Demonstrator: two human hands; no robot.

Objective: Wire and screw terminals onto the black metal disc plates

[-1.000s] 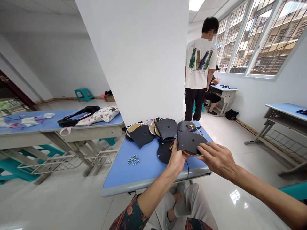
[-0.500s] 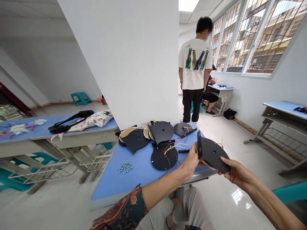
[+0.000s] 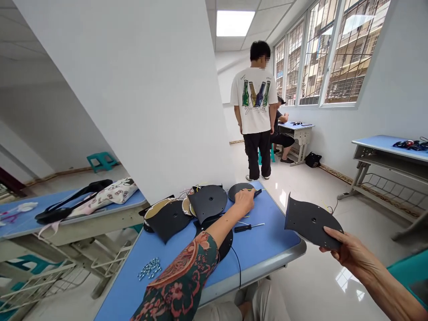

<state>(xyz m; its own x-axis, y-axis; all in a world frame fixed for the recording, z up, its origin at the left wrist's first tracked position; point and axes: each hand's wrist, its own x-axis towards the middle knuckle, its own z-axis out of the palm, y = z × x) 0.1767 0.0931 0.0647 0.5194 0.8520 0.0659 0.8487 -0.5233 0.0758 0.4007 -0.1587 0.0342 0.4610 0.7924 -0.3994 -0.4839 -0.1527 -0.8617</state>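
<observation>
My right hand (image 3: 346, 254) grips the edge of a black fan-shaped plate (image 3: 312, 223) with a central hole, holding it in the air past the table's right edge. My left hand (image 3: 244, 200) rests low over a blue desk (image 3: 267, 240), beside a round black plate (image 3: 238, 191) and a thin black tool handle (image 3: 257, 192). I cannot tell whether its fingers hold anything. A black-handled screwdriver (image 3: 249, 228) lies just below it. More black plates (image 3: 207, 203) overlap gold discs (image 3: 157, 207) with coloured wires. Loose screws (image 3: 150, 269) lie near the front.
A white pillar (image 3: 133, 89) stands behind the desk. A person in a bottle-print shirt (image 3: 254, 100) stands beyond it, near a seated person (image 3: 281, 131) at a far desk. Another desk (image 3: 384, 147) stands right; a desk with bags (image 3: 83, 209) stands left.
My left hand has let go of the fan-shaped plate and moved forward over the desk. My right hand alone holds the plate, further right. The view has tilted upward.
</observation>
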